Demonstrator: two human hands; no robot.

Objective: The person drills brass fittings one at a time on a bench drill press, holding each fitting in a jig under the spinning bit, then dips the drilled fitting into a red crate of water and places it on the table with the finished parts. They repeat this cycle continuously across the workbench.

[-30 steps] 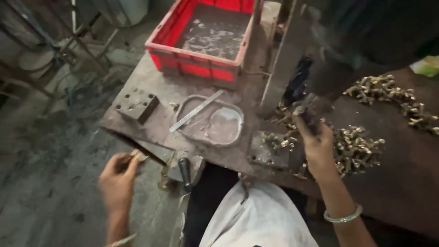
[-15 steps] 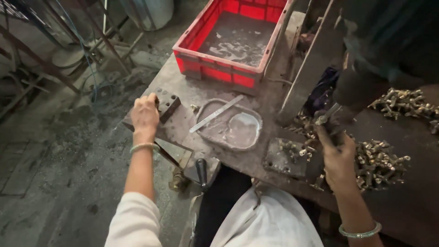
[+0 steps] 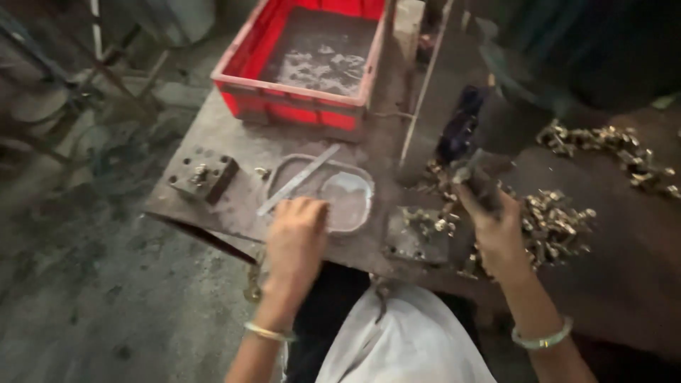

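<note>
Under the left hand (image 3: 296, 237), open, lies an oval tray (image 3: 358, 213); the right hand (image 3: 496, 227) grips a machine handle (image 3: 474, 181) beside brass fittings (image 3: 553, 223).

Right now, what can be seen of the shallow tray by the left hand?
The shallow tray is a rounded-rectangle dish, grey and metallic-looking, lying flat on the worn bench in front of the red crate. A flat metal strip lies slanted across its far left corner. The left hand covers its near left edge, seemingly touching it.

One red crate (image 3: 298, 106); one shallow tray (image 3: 358, 206); one metal block (image 3: 202, 177); two hands; brass fittings uncountable.
</note>
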